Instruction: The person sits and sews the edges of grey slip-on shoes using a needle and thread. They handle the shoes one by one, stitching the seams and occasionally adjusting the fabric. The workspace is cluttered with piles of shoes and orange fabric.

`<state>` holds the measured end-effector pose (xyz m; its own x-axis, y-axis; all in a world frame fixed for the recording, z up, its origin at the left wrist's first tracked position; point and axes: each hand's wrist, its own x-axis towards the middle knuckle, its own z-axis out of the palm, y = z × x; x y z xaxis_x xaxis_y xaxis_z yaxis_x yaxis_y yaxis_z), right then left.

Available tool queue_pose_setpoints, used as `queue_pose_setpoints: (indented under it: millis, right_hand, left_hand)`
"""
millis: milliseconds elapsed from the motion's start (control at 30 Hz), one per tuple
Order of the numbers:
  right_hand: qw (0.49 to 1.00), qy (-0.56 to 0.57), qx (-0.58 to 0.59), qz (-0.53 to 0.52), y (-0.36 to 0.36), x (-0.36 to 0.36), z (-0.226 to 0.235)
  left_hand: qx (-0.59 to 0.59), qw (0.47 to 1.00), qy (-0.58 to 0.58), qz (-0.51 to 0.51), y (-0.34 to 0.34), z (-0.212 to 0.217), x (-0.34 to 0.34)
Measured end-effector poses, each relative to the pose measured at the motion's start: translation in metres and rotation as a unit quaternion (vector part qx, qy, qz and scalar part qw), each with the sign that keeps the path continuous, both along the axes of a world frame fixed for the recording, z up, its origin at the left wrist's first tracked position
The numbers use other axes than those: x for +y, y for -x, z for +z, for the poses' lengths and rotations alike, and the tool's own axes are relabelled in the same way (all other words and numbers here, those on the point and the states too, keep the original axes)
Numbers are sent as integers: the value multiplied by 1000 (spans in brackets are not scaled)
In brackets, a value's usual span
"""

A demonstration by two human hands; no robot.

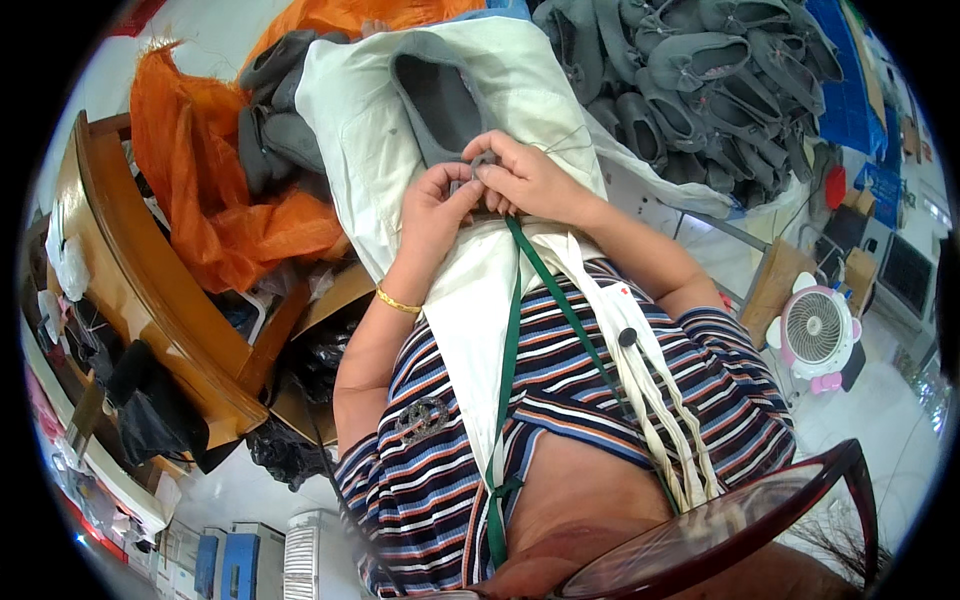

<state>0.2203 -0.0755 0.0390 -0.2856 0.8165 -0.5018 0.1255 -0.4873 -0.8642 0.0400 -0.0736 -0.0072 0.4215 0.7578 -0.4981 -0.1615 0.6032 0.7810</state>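
Observation:
A grey felt slipper (440,105) lies on a white cloth (345,110) over my lap, its opening facing up and its toe towards me. At the toe my left hand (440,208) and my right hand (528,178) meet, both with fingers pinched together. Between the fingertips shows a small dark grey piece (483,160), seemingly a trim on the slipper; its exact shape is hidden. A thin dark thread seems to run beside my right hand. Whether a needle is held cannot be made out. Green straps (514,300) hang from my neck to below my hands.
Many grey slippers (695,85) are heaped at the far right on white plastic. More grey slippers (290,140) lie at the left beside an orange sack (185,190). A curved wooden desk (150,310) stands to the left. On the right stands a pink and white fan (815,322).

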Motion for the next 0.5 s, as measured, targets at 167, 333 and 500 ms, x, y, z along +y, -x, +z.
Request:
queue_pose_setpoints:
  millis: [167,333,500]
  right_hand:
    - [956,-180,-223,60,-31,28,4]
    - [880,-317,-308,173,-24,35,-26]
    - [991,-87,-54,84,-8,17,-42]
  left_hand:
    - [24,999,-31,13,0,6,-1]
    - [64,995,-77,-19,1,10,1]
    - [101,986,-121,-46,16,20,17]
